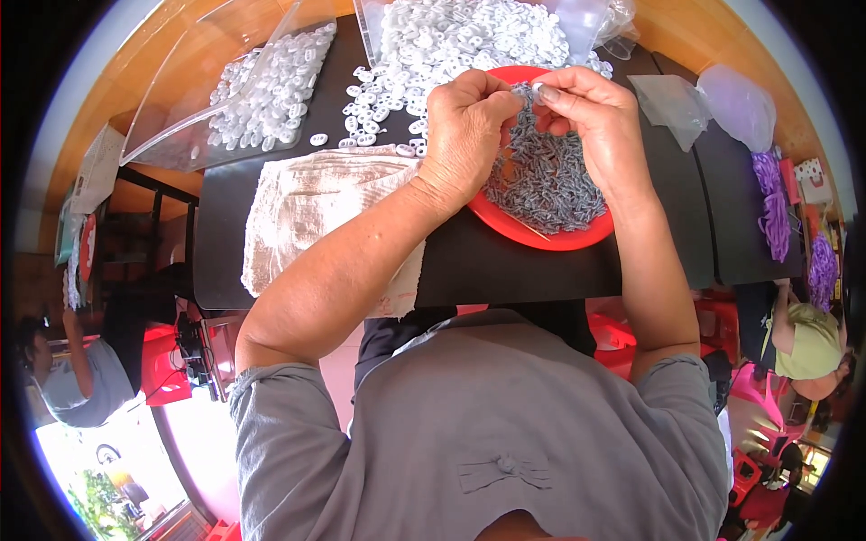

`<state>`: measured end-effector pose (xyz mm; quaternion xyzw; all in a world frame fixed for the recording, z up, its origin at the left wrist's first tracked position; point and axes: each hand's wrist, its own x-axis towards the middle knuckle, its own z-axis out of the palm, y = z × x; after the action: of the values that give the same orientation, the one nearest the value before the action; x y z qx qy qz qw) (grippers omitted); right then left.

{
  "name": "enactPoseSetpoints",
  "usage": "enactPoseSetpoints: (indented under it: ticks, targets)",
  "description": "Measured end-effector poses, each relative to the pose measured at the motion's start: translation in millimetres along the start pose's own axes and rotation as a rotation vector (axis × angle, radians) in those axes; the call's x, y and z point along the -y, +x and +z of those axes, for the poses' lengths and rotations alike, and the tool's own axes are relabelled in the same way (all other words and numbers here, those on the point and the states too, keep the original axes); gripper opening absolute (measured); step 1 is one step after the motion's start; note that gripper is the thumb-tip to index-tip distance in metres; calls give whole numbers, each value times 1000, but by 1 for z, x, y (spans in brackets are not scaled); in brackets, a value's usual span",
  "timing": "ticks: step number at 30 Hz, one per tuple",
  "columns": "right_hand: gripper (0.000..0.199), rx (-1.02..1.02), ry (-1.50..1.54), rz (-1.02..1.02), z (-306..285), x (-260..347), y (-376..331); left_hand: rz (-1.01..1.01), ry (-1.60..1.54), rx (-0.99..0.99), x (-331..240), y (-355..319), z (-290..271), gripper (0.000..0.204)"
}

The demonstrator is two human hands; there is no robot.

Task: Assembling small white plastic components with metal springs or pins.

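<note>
Both my hands are raised over a round red tray (564,242) heaped with short, slender grey pieces (550,185). My right hand (600,113) pinches a small white piece (538,87) between thumb and fingers; its exact shape is mostly covered. Close beside it, my left hand (465,126) is closed, thumb against the bent forefinger, and whatever it grips is hidden. A thin tan stick (528,227) lies along the tray's near edge. Left of the tray, small white oval pieces with holes (368,122) are spilled on the dark table (361,287).
A clear bin (478,36) full of white pieces stands at the back. Another clear container (271,90) of them lies to the left. Under my left forearm is a folded cloth (316,203). Plastic bags (735,104) and purple strands (771,203) are at right. Other people sit at both sides.
</note>
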<state>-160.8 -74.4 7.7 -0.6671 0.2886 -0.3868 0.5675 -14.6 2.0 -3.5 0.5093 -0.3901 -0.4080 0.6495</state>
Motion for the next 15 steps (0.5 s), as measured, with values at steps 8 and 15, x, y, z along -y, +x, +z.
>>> enactPoseSetpoints:
  ticks: [8, 15]
  targets:
    - [15, 31, -2, -14, -1, -3, 0, 8, 8, 5, 0, 0, 1, 11]
    - [16, 93, 40, 62, -10, -1, 2, -31, -33, 114, -3, 0, 0, 14]
